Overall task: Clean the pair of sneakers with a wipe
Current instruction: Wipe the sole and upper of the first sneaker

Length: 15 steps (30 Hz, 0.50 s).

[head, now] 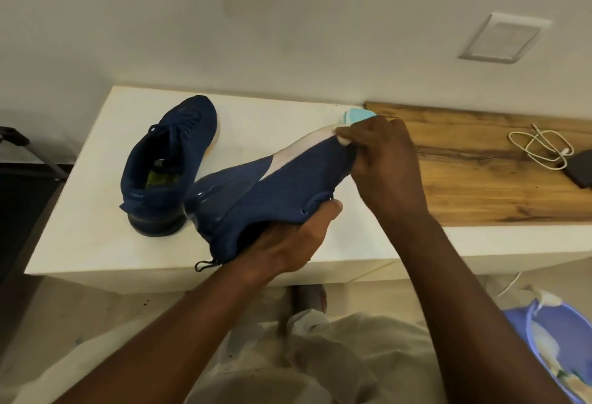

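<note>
Gripping the sneaker (275, 185) at its opening, the left hand (288, 243) lifts it above the table (96, 237); the right hand (384, 160) pinches its toe; whether it holds a wipe is unclear.

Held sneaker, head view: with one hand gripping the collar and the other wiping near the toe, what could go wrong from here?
1. The held sneaker hangs tilted off the white table, gripped only at the collar by the left hand; harder rubbing could twist it loose.
2. The right hand pinches only a small bit of wipe, so the fingers may rub the fabric directly.
3. Its heel sits close to the second sneaker and might knock it.
</note>
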Motion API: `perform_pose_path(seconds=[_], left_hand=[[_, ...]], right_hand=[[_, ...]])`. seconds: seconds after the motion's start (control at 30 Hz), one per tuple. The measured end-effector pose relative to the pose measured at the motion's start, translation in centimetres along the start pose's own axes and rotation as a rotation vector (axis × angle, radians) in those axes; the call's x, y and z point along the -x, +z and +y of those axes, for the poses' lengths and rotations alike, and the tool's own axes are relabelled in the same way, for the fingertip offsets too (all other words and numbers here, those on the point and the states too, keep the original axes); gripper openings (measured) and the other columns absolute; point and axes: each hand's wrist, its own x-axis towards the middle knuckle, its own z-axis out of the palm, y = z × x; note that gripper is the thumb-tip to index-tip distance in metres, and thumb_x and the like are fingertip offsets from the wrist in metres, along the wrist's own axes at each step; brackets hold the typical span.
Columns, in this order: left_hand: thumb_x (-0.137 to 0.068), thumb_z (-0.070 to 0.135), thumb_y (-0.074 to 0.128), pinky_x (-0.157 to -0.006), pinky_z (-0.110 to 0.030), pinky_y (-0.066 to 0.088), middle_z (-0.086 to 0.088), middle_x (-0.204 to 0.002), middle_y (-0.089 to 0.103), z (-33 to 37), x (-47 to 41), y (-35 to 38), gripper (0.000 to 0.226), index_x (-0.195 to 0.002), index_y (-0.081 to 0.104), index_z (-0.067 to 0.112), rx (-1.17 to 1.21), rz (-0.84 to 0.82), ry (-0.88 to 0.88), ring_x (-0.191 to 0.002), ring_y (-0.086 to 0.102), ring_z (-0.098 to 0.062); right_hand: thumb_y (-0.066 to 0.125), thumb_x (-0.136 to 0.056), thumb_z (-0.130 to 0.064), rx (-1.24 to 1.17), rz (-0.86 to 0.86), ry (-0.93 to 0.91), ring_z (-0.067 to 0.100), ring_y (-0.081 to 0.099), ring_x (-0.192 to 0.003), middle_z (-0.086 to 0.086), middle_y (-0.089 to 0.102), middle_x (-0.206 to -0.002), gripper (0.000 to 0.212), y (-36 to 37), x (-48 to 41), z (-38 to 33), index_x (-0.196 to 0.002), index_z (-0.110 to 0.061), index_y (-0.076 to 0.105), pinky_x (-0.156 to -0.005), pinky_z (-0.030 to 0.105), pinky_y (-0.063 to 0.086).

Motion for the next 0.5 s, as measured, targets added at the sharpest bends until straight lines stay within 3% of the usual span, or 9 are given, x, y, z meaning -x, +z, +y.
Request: perform_pose_path(seconds=[0.07, 0.13, 0.17, 0.2, 0.27, 0.3, 0.37, 0.43, 0.5], left_hand=[[-0.094, 0.049, 0.064, -0.076, -0.007, 0.05, 0.015, -0.083, 0.072, 0.4, 0.1, -0.2, 0.026, -0.101, 0.073, 0.025, -0.05, 0.011, -0.01, -0.098, 0.068, -0.004], [-0.099, 0.074, 0.026, -0.102, -0.025, 0.049, -0.01, -0.121, 0.07, 0.7, 0.6, -0.4, 0.083, -0.135, 0.061, 0.008, -0.153, -0.084, -0.028, -0.124, 0.061, -0.026], [-0.091, 0.083, 0.004, -0.108, -0.032, 0.046, -0.021, -0.132, 0.063, 0.7, 0.9, -0.7, 0.108, -0.144, 0.053, 0.003, -0.26, -0.153, -0.023, -0.127, 0.058, -0.031], [-0.091, 0.081, 0.004, -0.104, -0.028, 0.045, -0.027, -0.129, 0.06, 0.7, 1.0, -0.8, 0.109, -0.145, 0.051, -0.001, -0.324, -0.147, -0.032, -0.12, 0.06, -0.029], [-0.104, 0.051, 0.047, -0.089, -0.019, 0.049, -0.025, -0.108, 0.065, 1.0, 0.8, -0.1, 0.06, -0.127, 0.065, -0.001, -0.145, -0.062, -0.061, -0.084, 0.064, -0.017], [-0.101, 0.042, 0.06, -0.092, -0.022, 0.052, -0.016, -0.101, 0.07, 1.7, 0.9, 0.1, 0.042, -0.118, 0.069, 0.005, -0.077, -0.036, -0.037, -0.081, 0.064, -0.013], [-0.1, 0.042, 0.062, -0.11, -0.037, 0.049, 0.002, -0.109, 0.073, 1.7, 1.0, 0.2, 0.035, -0.121, 0.069, 0.015, -0.093, -0.049, 0.006, -0.103, 0.066, -0.01], [-0.107, 0.042, 0.047, -0.122, -0.042, 0.033, -0.007, -0.145, 0.06, 1.7, 0.6, 0.1, 0.048, -0.145, 0.056, 0.013, -0.336, -0.136, -0.026, -0.137, 0.053, -0.024], [-0.112, 0.031, 0.035, -0.121, -0.04, 0.029, -0.018, -0.155, 0.048, 1.6, 0.6, -0.1, 0.048, -0.151, 0.046, 0.004, -0.519, -0.211, -0.104, -0.145, 0.042, -0.033]], right_hand=[[0.06, -0.087, -0.002, -0.037, -0.123, -0.045, 0.026, 0.057, -0.103, 0.006, 0.07, -0.109, 0.03, -0.6, 0.6, -1.8, -0.11, -0.015, 0.072, -0.091, 0.045, 0.051], [0.062, -0.087, -0.002, -0.153, -0.362, -0.13, 0.027, 0.056, -0.109, 0.007, 0.067, -0.115, 0.031, -1.0, 1.8, -3.7, -0.114, -0.013, 0.071, -0.097, 0.048, 0.047], [0.064, -0.087, -0.002, -0.181, -0.457, -0.158, 0.027, 0.055, -0.111, 0.006, 0.067, -0.116, 0.031, -1.2, 2.2, -4.2, -0.115, -0.014, 0.07, -0.098, 0.05, 0.045], [0.064, -0.085, -0.002, -0.176, -0.455, -0.194, 0.025, 0.056, -0.109, 0.003, 0.068, -0.114, 0.032, -1.3, 2.2, -4.2, -0.113, -0.016, 0.072, -0.096, 0.051, 0.046], [0.058, -0.08, -0.004, -0.137, -0.286, -0.152, 0.021, 0.057, -0.103, -0.002, 0.071, -0.106, 0.035, -0.8, 1.1, -2.2, -0.105, -0.021, 0.075, -0.089, 0.048, 0.049], [0.056, -0.08, -0.005, -0.113, -0.184, -0.061, 0.02, 0.056, -0.103, -0.003, 0.072, -0.105, 0.035, -0.6, 0.4, -1.1, -0.105, -0.022, 0.075, -0.091, 0.044, 0.049], [0.056, -0.084, -0.003, -0.085, -0.127, 0.045, 0.018, 0.055, -0.104, -0.003, 0.071, -0.108, 0.036, -0.5, 0.0, -0.6, -0.108, -0.021, 0.074, -0.093, 0.035, 0.048], [0.057, -0.082, -0.002, -0.1, -0.261, -0.063, 0.02, 0.055, -0.103, 0.0, 0.07, -0.106, 0.036, -0.4, 1.2, -2.2, -0.109, -0.02, 0.074, -0.088, 0.037, 0.05], [0.059, -0.08, -0.003, -0.168, -0.441, -0.197, 0.019, 0.054, -0.101, -0.002, 0.069, -0.104, 0.035, -0.8, 2.5, -3.8, -0.105, -0.021, 0.075, -0.083, 0.04, 0.049]])
